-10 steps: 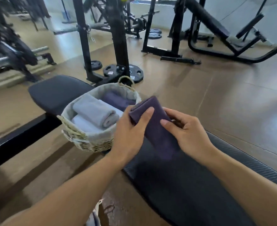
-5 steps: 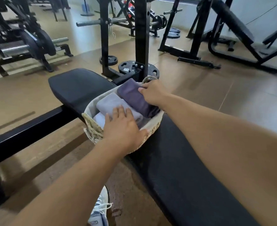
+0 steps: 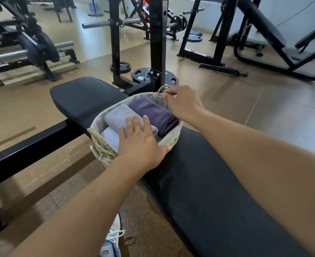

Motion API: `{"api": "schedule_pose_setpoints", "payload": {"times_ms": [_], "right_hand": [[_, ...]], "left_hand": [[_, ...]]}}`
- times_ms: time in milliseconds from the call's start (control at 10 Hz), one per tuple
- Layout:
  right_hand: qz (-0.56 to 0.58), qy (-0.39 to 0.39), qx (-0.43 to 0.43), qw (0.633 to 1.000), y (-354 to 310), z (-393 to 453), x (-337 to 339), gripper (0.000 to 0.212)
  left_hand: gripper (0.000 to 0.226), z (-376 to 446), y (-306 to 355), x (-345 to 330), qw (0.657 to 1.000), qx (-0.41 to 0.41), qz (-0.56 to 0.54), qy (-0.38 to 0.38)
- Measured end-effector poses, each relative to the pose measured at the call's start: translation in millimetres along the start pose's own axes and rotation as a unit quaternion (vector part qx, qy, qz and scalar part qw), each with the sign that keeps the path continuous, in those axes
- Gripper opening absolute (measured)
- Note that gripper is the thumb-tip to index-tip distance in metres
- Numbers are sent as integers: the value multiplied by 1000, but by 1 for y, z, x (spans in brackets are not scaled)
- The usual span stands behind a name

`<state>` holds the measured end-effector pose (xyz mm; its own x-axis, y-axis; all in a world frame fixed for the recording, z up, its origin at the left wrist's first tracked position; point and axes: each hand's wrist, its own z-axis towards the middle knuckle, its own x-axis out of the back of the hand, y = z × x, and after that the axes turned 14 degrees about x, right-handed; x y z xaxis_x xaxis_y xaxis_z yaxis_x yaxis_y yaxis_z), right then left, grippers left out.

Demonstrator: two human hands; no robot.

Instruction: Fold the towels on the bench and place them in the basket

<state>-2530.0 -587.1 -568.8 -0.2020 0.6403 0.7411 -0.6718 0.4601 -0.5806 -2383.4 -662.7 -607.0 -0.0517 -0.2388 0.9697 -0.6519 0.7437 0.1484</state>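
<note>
Black padded bench (image 3: 199,182) runs from near right to far left; no loose towel shows on its visible surface. Woven basket (image 3: 101,145) with pale liner sits on the bench near the gap between the pads.

Contents: purple towel (image 3: 153,113), folded, along the right side; grey towel (image 3: 119,115), rolled, beside it on the left, the two touching; a paler towel (image 3: 109,135) under or in front of the grey one. Edge partly covered, cannot say which.

Left hand (image 3: 142,141): fingers straight, spread flat on the grey towel, thumb at the basket's near rim, holding nothing. Right hand (image 3: 182,105): at the far rim by the rope handle (image 3: 163,88); fingers curled, but whether they pinch the handle or liner is hidden. Cannot tell.

Judgement: the step is settling the last towel. To do it well: keep flat, even pressure on the grey roll so it does not unfurl, steady the rim, and tuck the purple fold below the liner edge.

White shoe (image 3: 112,243) on the floor below.
</note>
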Motion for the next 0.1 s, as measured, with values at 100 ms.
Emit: {"api": "schedule_pose_setpoints", "payload": {"times_ms": [100], "right_hand": [[32, 66, 16, 997, 0, -27, 25, 22]], "left_hand": [[106, -3, 8, 0, 1000, -23, -1, 15]]}}
